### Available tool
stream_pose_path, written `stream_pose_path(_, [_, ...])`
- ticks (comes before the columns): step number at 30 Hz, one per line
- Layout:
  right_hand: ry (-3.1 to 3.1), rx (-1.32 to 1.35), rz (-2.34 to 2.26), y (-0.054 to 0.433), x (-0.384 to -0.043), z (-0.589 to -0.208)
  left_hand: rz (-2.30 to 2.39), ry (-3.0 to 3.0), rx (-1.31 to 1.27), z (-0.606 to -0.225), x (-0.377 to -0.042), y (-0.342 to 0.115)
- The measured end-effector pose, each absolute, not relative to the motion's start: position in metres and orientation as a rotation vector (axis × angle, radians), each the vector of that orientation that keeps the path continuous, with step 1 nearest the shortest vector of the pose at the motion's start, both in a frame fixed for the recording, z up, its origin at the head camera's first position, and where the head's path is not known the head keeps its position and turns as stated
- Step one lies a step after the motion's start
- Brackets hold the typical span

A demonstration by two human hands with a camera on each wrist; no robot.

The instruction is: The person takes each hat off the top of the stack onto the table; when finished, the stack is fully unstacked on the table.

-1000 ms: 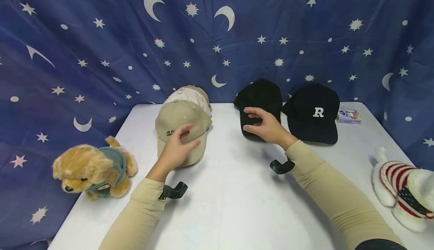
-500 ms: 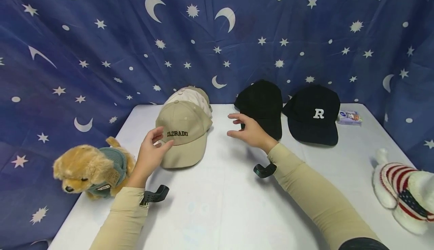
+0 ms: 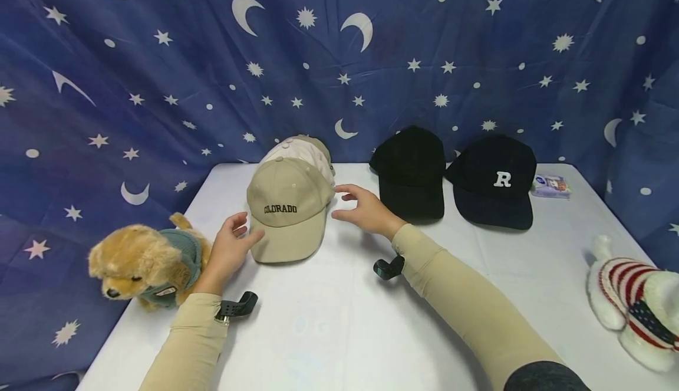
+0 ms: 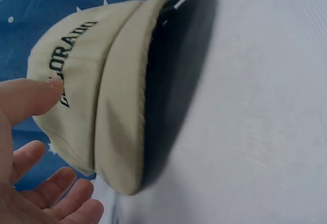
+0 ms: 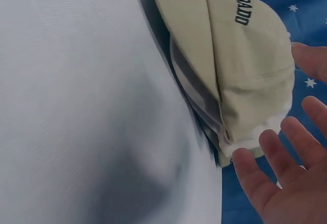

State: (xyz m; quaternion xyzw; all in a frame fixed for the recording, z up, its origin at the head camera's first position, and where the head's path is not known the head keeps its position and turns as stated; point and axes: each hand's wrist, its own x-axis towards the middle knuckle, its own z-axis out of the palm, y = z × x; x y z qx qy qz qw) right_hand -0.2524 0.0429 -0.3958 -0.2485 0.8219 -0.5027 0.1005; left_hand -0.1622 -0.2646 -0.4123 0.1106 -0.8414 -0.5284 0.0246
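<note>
A beige baseball cap (image 3: 289, 193) lettered COLORADO stands at the front of a row of caps, its brim toward me. Behind it shows part of a white cap (image 3: 297, 148), with another beige cap (image 3: 317, 142) mostly hidden at the back. At the lettered cap's left side is my left hand (image 3: 229, 252), fingers relaxed and apart, holding nothing. My right hand (image 3: 366, 208) reaches in from the other side, thumb and fingers spread, fingertips right at the cap's edge. In the right wrist view the fingers (image 5: 276, 157) lie loosely curved beside the stacked caps.
A black cap (image 3: 412, 173) and a navy cap (image 3: 493, 181) with a white R stand at the back right, beside a small purple packet (image 3: 551, 186). A plush dog (image 3: 135, 261) sits at left, a striped plush toy (image 3: 631, 302) at right. A starry curtain (image 3: 339, 55) hangs behind the white table (image 3: 339, 320).
My left hand has moved left off the front of the Colorado cap to its side. From in front of the black cap, my right hand has come left to the Colorado cap's right edge.
</note>
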Motion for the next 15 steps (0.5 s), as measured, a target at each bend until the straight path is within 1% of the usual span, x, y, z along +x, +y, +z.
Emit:
stream_pose_path(7, [2.41, -0.76, -1.476, 0.025, -0.261, -0.395, -1.645, -2.65, 0.386, -0.424, -0.166, -0.27])
stream_pose_path(15, [2.367, -0.724, -1.485, 0.01, -0.267, -0.393, -1.647, -2.709, 0.378, -0.424, -0.169, -0.268])
